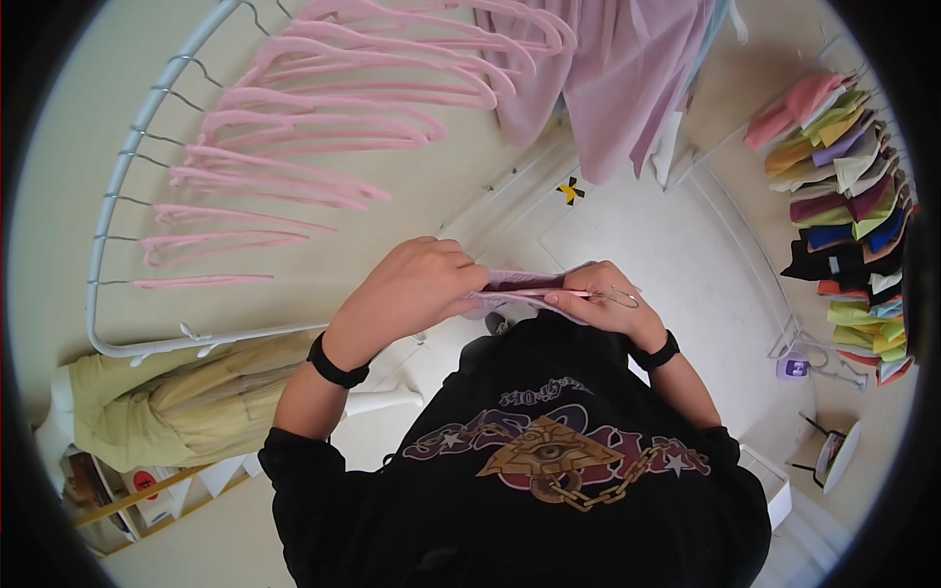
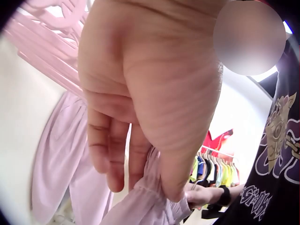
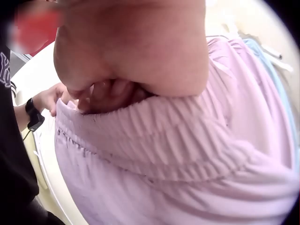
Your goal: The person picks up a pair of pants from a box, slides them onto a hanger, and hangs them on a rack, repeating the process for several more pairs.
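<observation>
A lilac garment with a gathered elastic waistband (image 3: 159, 140) is stretched between both hands. The left hand (image 1: 417, 284) pinches one end of the waistband (image 2: 154, 187) between thumb and fingers. At the other end, the right hand (image 1: 613, 306) grips the band, with its fingers curled inside the waist opening in the right wrist view. A pink hanger (image 1: 549, 292) lies in the opening, and its metal hook (image 1: 623, 297) sticks out past the right thumb. The garment's lower part is mostly hidden in the head view.
Several pink hangers (image 1: 323, 122) hang from a white rail (image 1: 123, 167) at upper left. Lilac clothes (image 1: 627, 88) hang at the top. A yellow garment (image 1: 186, 402) is at lower left, and a rack of colourful clothes (image 1: 853, 216) is at right.
</observation>
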`<control>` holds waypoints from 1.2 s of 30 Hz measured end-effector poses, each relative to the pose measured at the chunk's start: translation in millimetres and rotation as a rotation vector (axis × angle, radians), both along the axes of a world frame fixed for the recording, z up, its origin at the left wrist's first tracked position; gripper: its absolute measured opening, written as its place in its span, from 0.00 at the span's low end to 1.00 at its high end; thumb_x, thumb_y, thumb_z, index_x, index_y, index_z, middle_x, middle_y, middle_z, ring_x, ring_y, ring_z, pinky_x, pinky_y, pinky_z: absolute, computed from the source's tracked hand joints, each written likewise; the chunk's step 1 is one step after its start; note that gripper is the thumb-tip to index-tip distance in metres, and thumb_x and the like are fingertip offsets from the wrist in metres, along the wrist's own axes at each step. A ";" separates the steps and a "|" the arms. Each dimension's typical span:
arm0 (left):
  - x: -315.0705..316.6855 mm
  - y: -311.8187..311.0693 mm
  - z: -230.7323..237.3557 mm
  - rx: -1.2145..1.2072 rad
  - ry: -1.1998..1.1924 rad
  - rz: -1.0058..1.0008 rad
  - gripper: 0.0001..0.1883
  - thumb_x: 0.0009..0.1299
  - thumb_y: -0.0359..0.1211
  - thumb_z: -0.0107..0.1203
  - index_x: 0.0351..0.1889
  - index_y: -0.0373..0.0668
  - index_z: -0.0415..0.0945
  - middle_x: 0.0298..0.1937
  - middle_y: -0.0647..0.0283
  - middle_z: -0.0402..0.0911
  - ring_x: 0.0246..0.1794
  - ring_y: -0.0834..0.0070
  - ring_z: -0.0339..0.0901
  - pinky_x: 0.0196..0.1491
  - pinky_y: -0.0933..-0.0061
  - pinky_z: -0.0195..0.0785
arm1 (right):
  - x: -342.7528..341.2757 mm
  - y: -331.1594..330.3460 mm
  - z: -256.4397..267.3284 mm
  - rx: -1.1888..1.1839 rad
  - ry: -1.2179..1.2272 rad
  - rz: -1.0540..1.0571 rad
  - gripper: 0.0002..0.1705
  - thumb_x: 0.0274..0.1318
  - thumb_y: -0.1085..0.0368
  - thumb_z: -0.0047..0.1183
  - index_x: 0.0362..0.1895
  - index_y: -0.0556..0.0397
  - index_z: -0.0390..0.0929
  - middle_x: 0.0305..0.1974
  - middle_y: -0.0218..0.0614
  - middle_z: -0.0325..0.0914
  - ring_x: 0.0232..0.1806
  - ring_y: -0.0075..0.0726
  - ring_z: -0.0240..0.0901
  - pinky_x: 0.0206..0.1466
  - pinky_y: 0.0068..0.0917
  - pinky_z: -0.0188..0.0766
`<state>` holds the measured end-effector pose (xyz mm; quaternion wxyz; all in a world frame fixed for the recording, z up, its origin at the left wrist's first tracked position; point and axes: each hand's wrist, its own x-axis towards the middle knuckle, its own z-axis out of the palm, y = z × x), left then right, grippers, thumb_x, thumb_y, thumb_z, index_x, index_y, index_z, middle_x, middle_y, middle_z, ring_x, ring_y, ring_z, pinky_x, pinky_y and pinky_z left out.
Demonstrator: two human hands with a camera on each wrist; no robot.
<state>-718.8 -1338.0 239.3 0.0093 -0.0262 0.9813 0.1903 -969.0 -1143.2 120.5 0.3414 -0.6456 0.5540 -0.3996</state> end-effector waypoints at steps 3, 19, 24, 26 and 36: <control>5.6 -0.4 -5.8 0.029 0.056 0.099 0.15 0.71 0.41 0.69 0.48 0.45 0.80 0.33 0.58 0.83 0.40 0.55 0.83 0.43 0.53 0.75 | -1.8 -4.0 12.7 0.027 -0.105 -0.066 0.23 0.69 0.57 0.69 0.25 0.60 0.82 0.18 0.41 0.70 0.18 0.38 0.63 0.25 0.37 0.60; 28.6 10.3 -63.7 0.462 0.303 0.387 0.08 0.76 0.29 0.66 0.51 0.43 0.85 0.44 0.55 0.88 0.42 0.56 0.86 0.45 0.63 0.78 | -43.7 39.6 30.0 -0.170 0.332 -0.310 0.36 0.55 0.48 0.78 0.64 0.48 0.83 0.49 0.47 0.86 0.52 0.58 0.83 0.62 0.47 0.77; 29.5 -7.6 -72.9 0.522 0.345 0.412 0.11 0.73 0.26 0.68 0.52 0.41 0.85 0.44 0.54 0.88 0.41 0.61 0.87 0.41 0.66 0.78 | -52.1 97.7 7.0 0.260 0.174 -0.305 0.12 0.62 0.64 0.65 0.45 0.58 0.84 0.36 0.51 0.84 0.39 0.59 0.83 0.44 0.45 0.78; 18.0 -6.2 -81.8 0.575 0.362 0.431 0.11 0.73 0.28 0.68 0.52 0.41 0.85 0.45 0.54 0.88 0.41 0.60 0.87 0.41 0.65 0.78 | -44.6 113.8 24.6 0.208 0.064 -0.434 0.08 0.62 0.67 0.63 0.38 0.60 0.84 0.28 0.46 0.80 0.29 0.49 0.79 0.36 0.39 0.75; -17.2 -2.5 -137.9 0.592 0.251 0.565 0.11 0.77 0.36 0.66 0.52 0.42 0.84 0.45 0.56 0.90 0.41 0.61 0.89 0.43 0.63 0.82 | -134.1 154.7 91.6 -0.062 0.220 -1.100 0.05 0.65 0.72 0.64 0.37 0.63 0.85 0.23 0.29 0.74 0.27 0.20 0.65 0.31 0.26 0.62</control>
